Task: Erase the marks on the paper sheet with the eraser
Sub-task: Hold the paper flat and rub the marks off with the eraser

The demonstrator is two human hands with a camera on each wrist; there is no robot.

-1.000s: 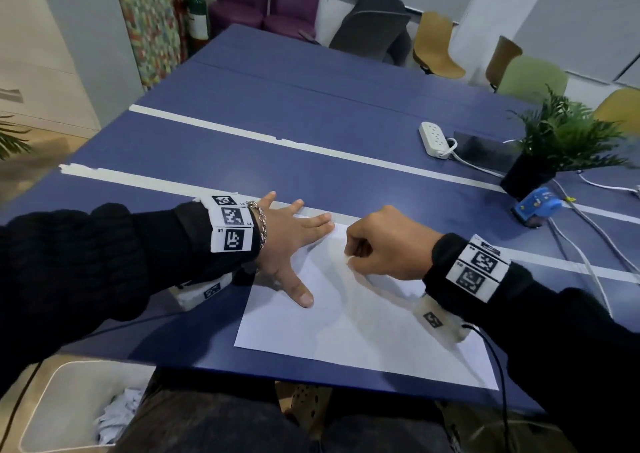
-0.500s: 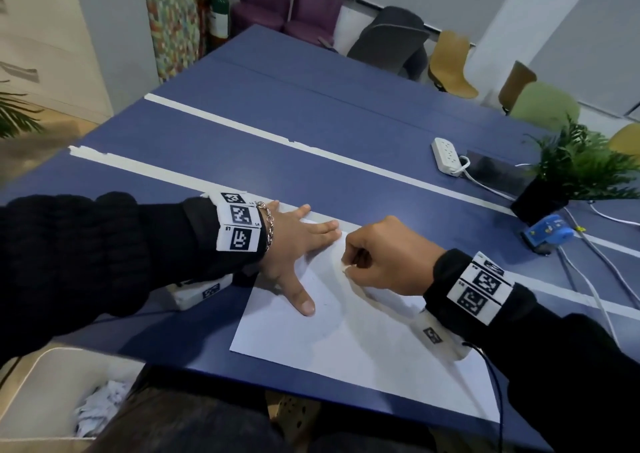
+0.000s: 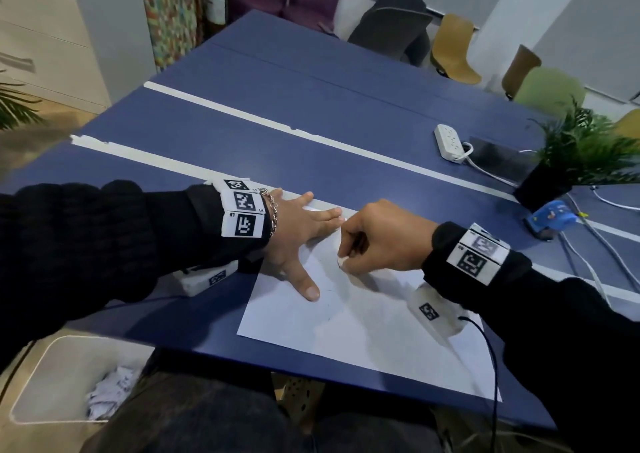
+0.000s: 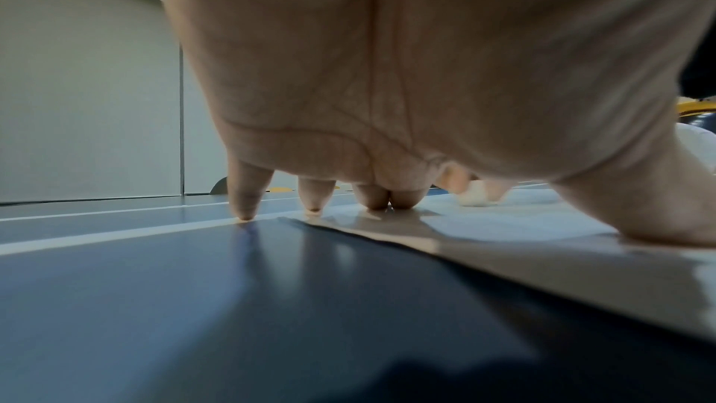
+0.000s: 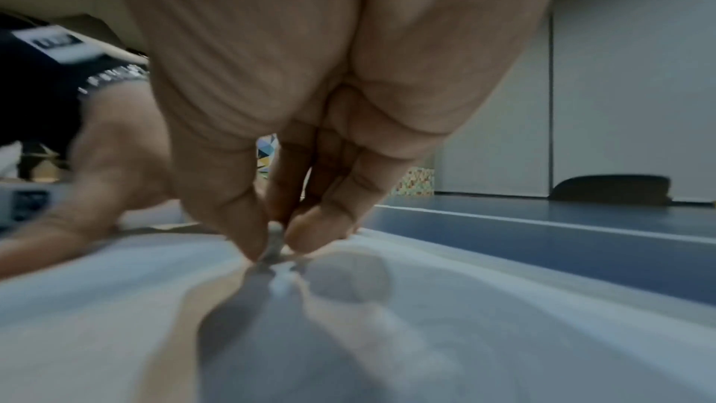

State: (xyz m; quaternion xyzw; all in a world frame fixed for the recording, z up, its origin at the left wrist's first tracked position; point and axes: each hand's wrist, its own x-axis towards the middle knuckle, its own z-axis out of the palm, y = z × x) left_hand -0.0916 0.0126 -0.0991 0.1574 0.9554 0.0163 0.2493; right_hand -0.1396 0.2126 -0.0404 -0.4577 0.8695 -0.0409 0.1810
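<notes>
The eraser [image 3: 342,262], small and white, is pinched between my right hand's [image 3: 384,241] thumb and curled fingers, its tip pressed onto the paper sheet [image 3: 363,328]. The sheet lies on the blue table [image 3: 311,106] at its near edge, long axis running from far left to near right. My left hand [image 3: 298,234] lies spread and flat on the sheet's far left corner, holding nothing, thumb pointing toward me. Faint pencil marks [image 3: 329,293] sit just near-left of the eraser, beside the left thumb; I judge the right hand closer for rubbing there.
</notes>
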